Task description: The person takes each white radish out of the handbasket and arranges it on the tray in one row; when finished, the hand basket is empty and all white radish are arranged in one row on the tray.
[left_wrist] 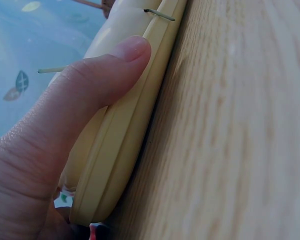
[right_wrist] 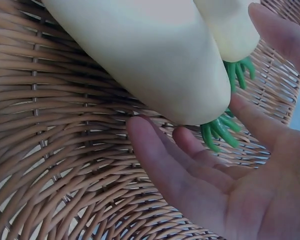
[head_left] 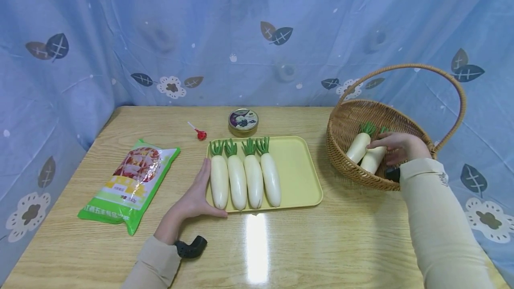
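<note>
Several white radishes [head_left: 238,182] with green tops lie side by side on the left part of a pale yellow tray [head_left: 299,177]. My left hand [head_left: 196,196] spans the tray's near-left corner, its fingers along the left side. In the left wrist view the thumb [left_wrist: 110,67] lies straight against the tray's rim. My right hand [head_left: 401,146] is inside the wicker basket [head_left: 341,159], beside the nearer of two white radishes [head_left: 373,158]. The right wrist view has its fingers [right_wrist: 160,160] spread loosely about that radish's leafy end [right_wrist: 217,132], without a closed grip.
A green-edged food bag [head_left: 132,182] lies on the table's left side. Behind the tray stand a round tin [head_left: 243,121] and a red lollipop [head_left: 201,134]. The basket's tall handle [head_left: 421,66] arches above my right hand. Blue patterned curtain [head_left: 241,35] surrounds the table.
</note>
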`<move>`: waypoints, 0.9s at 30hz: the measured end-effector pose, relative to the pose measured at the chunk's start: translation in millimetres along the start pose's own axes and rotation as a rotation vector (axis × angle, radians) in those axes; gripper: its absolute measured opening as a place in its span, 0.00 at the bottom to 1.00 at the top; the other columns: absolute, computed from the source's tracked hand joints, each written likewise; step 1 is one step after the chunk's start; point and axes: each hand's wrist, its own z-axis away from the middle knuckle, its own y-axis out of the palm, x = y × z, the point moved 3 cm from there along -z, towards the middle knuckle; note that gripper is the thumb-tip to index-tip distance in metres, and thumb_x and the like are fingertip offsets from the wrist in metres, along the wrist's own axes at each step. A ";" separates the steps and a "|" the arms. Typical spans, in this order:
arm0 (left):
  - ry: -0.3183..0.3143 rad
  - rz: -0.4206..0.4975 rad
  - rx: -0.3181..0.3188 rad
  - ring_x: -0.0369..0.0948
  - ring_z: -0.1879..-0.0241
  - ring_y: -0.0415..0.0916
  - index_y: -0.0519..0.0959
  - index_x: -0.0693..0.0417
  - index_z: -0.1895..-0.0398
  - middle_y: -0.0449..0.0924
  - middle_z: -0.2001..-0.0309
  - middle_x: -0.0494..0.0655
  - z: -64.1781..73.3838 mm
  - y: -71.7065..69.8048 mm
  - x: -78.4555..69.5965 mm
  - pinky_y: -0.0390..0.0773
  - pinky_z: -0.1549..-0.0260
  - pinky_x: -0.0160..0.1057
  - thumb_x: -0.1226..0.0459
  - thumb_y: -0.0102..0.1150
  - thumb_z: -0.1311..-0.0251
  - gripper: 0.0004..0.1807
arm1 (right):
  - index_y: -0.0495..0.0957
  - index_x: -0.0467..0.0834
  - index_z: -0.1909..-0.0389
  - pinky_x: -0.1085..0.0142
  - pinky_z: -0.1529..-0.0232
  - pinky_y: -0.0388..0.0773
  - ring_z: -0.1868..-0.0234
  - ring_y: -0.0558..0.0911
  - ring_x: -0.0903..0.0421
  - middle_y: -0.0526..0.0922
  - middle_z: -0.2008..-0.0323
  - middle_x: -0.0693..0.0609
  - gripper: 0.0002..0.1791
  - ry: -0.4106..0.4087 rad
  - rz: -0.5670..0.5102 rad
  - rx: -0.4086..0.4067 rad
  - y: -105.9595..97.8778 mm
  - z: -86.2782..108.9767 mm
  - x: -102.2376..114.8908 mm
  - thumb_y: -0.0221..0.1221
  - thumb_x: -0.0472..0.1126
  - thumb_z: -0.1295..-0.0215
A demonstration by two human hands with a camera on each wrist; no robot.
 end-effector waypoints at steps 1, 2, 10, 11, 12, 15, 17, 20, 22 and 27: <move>-0.001 0.001 0.001 0.54 0.31 0.28 0.27 0.58 0.30 0.24 0.30 0.59 0.1 0.1 -0.1 0.40 0.37 0.56 0.42 0.77 0.83 0.83 | 0.21 0.38 0.33 0.50 0.49 0.72 0.38 0.52 0.29 0.28 0.37 0.23 0.57 -0.001 0.007 0.007 4.1 5.5 3.3 0.58 0.52 0.41; -0.002 0.001 0.001 0.54 0.31 0.28 0.27 0.58 0.30 0.24 0.29 0.59 0.1 0.2 0.1 0.40 0.37 0.56 0.42 0.77 0.83 0.83 | 0.21 0.38 0.33 0.50 0.48 0.72 0.37 0.51 0.29 0.28 0.36 0.23 0.56 0.002 0.003 0.008 7.9 10.6 6.5 0.57 0.50 0.39; -0.007 0.006 0.000 0.54 0.31 0.28 0.27 0.57 0.30 0.24 0.29 0.58 0.2 -0.5 0.1 0.40 0.37 0.57 0.42 0.77 0.84 0.83 | 0.16 0.41 0.34 0.47 0.50 0.72 0.38 0.52 0.28 0.30 0.37 0.22 0.55 0.009 0.006 0.060 15.9 14.4 7.4 0.54 0.49 0.37; -0.005 0.007 -0.001 0.54 0.31 0.28 0.27 0.57 0.30 0.24 0.29 0.58 0.1 -0.5 0.3 0.40 0.37 0.57 0.42 0.77 0.84 0.83 | 0.16 0.41 0.35 0.48 0.51 0.73 0.38 0.54 0.28 0.30 0.37 0.21 0.55 0.005 0.014 0.069 16.4 13.5 6.4 0.54 0.49 0.37; -0.005 0.006 0.000 0.54 0.31 0.28 0.27 0.57 0.30 0.24 0.29 0.58 0.1 -0.5 0.4 0.40 0.37 0.57 0.42 0.77 0.84 0.83 | 0.15 0.40 0.35 0.48 0.50 0.73 0.38 0.54 0.28 0.30 0.37 0.21 0.55 0.000 0.020 0.079 16.7 12.8 5.6 0.54 0.50 0.37; -0.006 0.002 0.001 0.54 0.31 0.28 0.26 0.56 0.30 0.24 0.29 0.58 -0.2 -0.2 1.2 0.40 0.37 0.56 0.41 0.77 0.84 0.83 | 0.16 0.40 0.35 0.50 0.51 0.73 0.38 0.54 0.29 0.30 0.37 0.21 0.56 -0.015 0.023 0.077 16.9 11.1 4.0 0.54 0.49 0.37; -0.007 -0.001 0.003 0.54 0.31 0.28 0.26 0.56 0.30 0.24 0.29 0.58 -0.6 0.3 1.7 0.40 0.37 0.56 0.41 0.77 0.84 0.83 | 0.16 0.40 0.35 0.50 0.51 0.74 0.38 0.52 0.28 0.29 0.37 0.22 0.56 -0.027 0.012 0.063 16.8 10.3 3.1 0.55 0.49 0.37; -0.009 0.003 0.004 0.54 0.31 0.27 0.26 0.56 0.30 0.24 0.29 0.58 -0.4 0.5 1.5 0.40 0.37 0.56 0.41 0.77 0.83 0.83 | 0.17 0.39 0.34 0.49 0.52 0.74 0.38 0.52 0.28 0.30 0.37 0.22 0.56 -0.047 0.015 0.041 16.9 10.2 2.0 0.56 0.49 0.38; -0.011 0.006 0.003 0.54 0.31 0.27 0.26 0.56 0.30 0.24 0.29 0.58 -0.2 0.3 1.1 0.40 0.37 0.56 0.41 0.77 0.84 0.83 | 0.18 0.38 0.34 0.48 0.52 0.74 0.39 0.53 0.28 0.32 0.37 0.22 0.56 -0.058 0.016 0.026 17.3 10.5 1.3 0.56 0.49 0.38; -0.016 0.003 0.003 0.54 0.31 0.28 0.26 0.56 0.30 0.24 0.29 0.58 0.5 0.4 0.6 0.41 0.37 0.56 0.42 0.77 0.83 0.83 | 0.22 0.36 0.33 0.49 0.54 0.75 0.41 0.57 0.28 0.33 0.37 0.22 0.55 -0.065 0.015 -0.008 17.8 11.1 -0.7 0.57 0.48 0.39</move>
